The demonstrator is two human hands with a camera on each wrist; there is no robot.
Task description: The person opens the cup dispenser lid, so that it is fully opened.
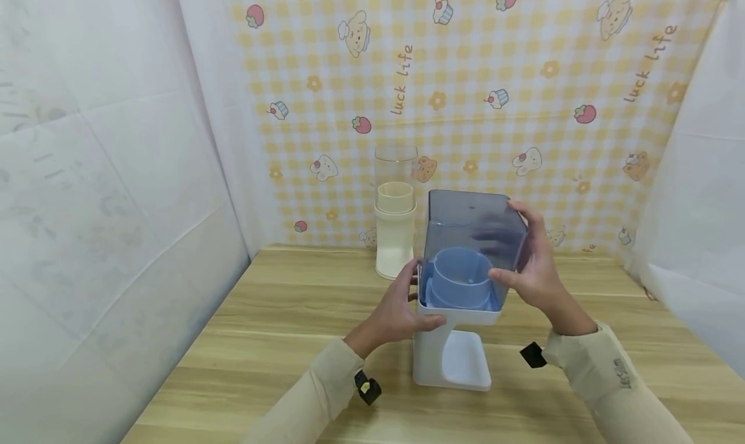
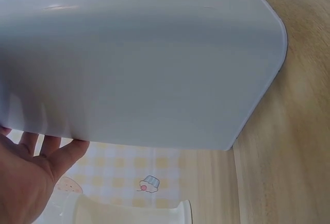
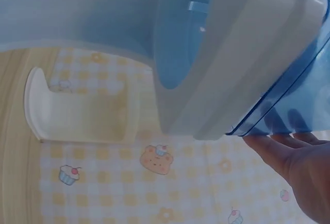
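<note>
A white pet feeder stand (image 1: 429,360) rises from the table, with a shallow tray (image 1: 468,360) at its foot. On top sits a translucent smoky-blue container (image 1: 465,208), through which a round blue collar (image 1: 460,279) shows. My left hand (image 1: 396,308) grips the stand's upper left edge, thumb along the front and fingers behind. With my right hand (image 1: 537,269) I hold the container's right side, thumb on its front face. The left wrist view is mostly filled by the stand's white side wall (image 2: 144,80). In the right wrist view, fingers (image 3: 273,152) lie against the container just above its seam.
Behind the white feeder stands a cream feeder (image 1: 394,237) with a clear top (image 1: 396,163), close to the checked cloth (image 1: 465,127) at the back of the wooden table (image 1: 291,315). White sheets (image 1: 116,172) hang on both sides.
</note>
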